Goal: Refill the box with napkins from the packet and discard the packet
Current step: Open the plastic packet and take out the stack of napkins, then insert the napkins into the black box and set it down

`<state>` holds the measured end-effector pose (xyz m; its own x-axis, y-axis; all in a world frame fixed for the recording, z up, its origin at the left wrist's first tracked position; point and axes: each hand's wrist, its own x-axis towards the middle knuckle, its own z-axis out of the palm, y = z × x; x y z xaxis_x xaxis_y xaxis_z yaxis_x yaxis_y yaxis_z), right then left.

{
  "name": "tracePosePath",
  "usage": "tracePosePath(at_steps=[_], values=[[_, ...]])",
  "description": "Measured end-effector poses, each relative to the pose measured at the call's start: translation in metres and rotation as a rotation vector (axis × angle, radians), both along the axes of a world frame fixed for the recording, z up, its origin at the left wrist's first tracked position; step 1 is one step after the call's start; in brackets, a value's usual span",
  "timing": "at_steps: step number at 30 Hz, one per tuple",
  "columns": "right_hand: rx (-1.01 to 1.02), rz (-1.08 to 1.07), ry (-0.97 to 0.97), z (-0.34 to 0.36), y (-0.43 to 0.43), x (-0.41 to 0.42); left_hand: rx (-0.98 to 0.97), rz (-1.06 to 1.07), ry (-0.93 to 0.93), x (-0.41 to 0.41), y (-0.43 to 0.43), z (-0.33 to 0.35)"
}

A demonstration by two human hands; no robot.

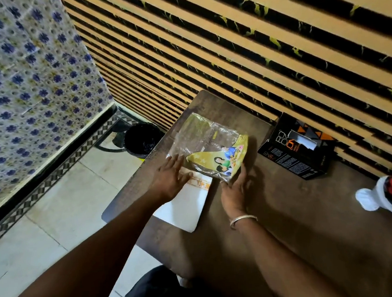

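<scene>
Hands [202, 183] flat beside packet [210, 147]

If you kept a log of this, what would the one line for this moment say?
stage: packet handling | left hand: flat on packet | right hand: at packet's near corner | box: on table, napkin showing | bin: on floor

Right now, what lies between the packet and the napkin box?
Only bare table separates packet from napkin box, per the head view.

large white letters "BO" on the black box [294, 146], packet [210, 147] print unreadable
</scene>
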<state>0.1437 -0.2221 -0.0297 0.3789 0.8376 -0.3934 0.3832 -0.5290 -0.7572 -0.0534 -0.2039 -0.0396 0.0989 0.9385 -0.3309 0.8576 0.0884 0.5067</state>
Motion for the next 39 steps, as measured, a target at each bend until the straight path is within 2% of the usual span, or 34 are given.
tracePosePath(at_steps=[4,11,14,17,19,21,25,27,30,33,35,39], values=[[-0.034,0.127,0.11,0.002,0.02,0.006,-0.082,-0.142,0.142,0.017,0.025,-0.011],[-0.043,0.083,0.346,0.012,0.042,0.022,-0.173,-0.085,0.211,0.025,0.056,-0.022],[0.016,0.041,0.259,0.014,0.039,0.04,-0.151,-0.044,0.21,0.03,0.064,-0.014],[0.145,-0.106,0.09,0.013,0.034,0.066,0.001,-0.01,0.192,0.048,0.071,-0.004],[0.226,-0.24,-0.018,0.017,0.033,0.089,0.068,-0.083,0.084,0.07,0.08,0.003],[0.272,-0.389,-0.045,0.024,0.036,0.111,0.081,-0.147,-0.1,0.101,0.088,0.015],[0.191,-0.567,-0.012,0.029,0.046,0.159,-0.038,-0.144,-0.433,0.165,0.096,0.039],[0.186,-0.591,0.031,0.025,0.052,0.18,-0.119,-0.093,-0.533,0.191,0.097,0.049],[0.168,-0.602,0.197,0.016,0.06,0.206,-0.213,-0.023,-0.669,0.221,0.103,0.06],[0.058,-0.569,0.336,-0.046,0.07,0.247,-0.288,0.037,-0.799,0.237,0.112,0.057],[0.058,-0.544,0.416,-0.077,0.072,0.266,-0.322,0.047,-0.83,0.244,0.115,0.047],[0.11,-0.5,0.477,-0.036,0.066,0.25,-0.353,0.115,-0.929,0.25,0.112,0.053]])
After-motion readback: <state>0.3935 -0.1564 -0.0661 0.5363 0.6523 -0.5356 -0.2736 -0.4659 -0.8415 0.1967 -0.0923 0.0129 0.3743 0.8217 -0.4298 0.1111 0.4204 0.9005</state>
